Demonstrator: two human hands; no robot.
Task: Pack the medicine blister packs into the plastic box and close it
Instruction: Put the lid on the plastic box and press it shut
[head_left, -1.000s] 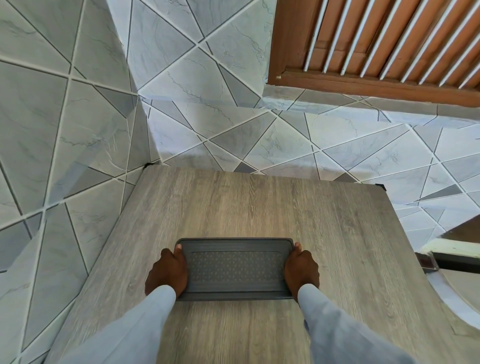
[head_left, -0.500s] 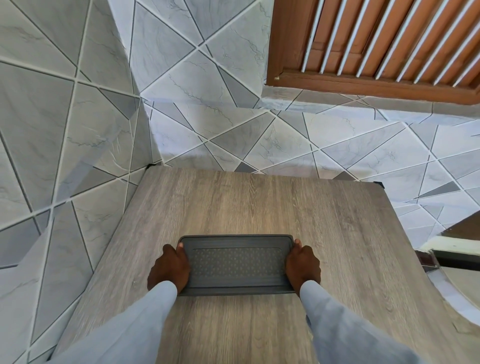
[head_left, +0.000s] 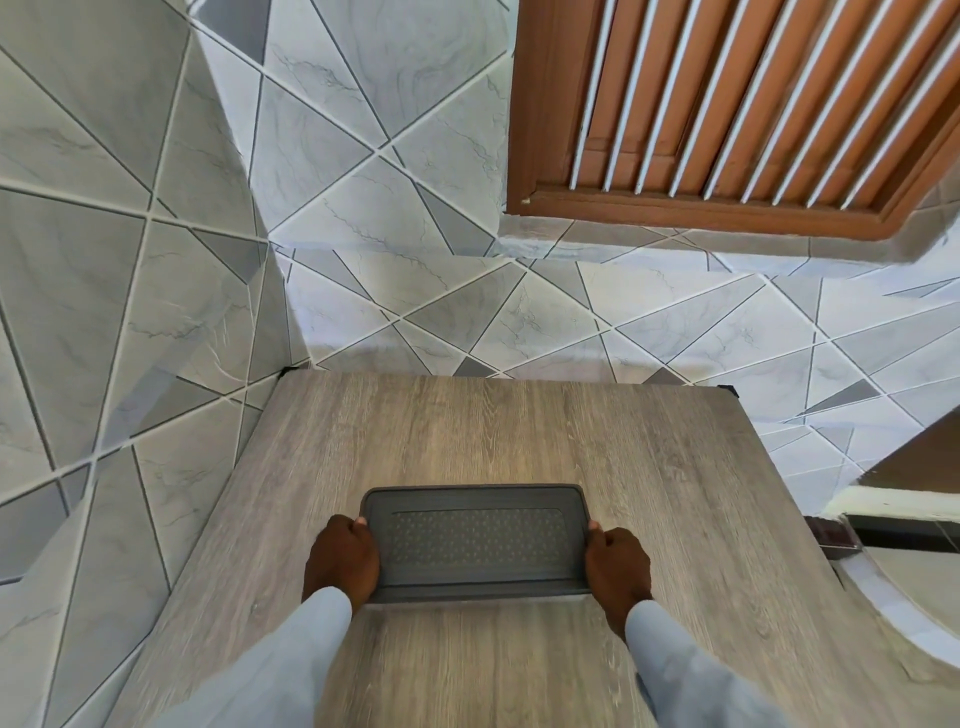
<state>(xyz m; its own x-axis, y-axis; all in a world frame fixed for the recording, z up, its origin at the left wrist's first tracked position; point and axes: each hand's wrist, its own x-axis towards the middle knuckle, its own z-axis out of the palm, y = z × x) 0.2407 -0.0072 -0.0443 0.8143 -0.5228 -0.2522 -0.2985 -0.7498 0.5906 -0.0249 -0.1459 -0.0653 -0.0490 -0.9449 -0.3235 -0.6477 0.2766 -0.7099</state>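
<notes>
Both hands are gripping the box (head_left: 477, 545) by its short ends, one on each side. The left hand (head_left: 340, 562) is curling against the left end, thumb lying along the top edge near the far corner and the fingers folding down over the side, pressed to the plastic; the fingertips themselves are hidden under the hand. The right hand (head_left: 618, 566) is mirroring it on the right end, thumb on the rim, knuckles bent, fingers wrapping down the wall. Neither hand is spreading open; both are closing snugly on the box.

Between the hands, the box is sitting flat on the table (head_left: 519, 431), its long side running left to right. The grey lid (head_left: 475, 540) is lying level across the top, and no gap is showing along the rim. A raised dotted panel is filling the middle of the lid. No brand, label or writing can be read on it, and the contents are hidden.

Light blue sleeves (head_left: 270, 670) are reaching in from the near edge toward the hands. Beyond the hands, the wood-grain tabletop is stretching bare to a tiled wall (head_left: 363, 208), with a slatted window (head_left: 727, 104) above and to the right of the grip.
</notes>
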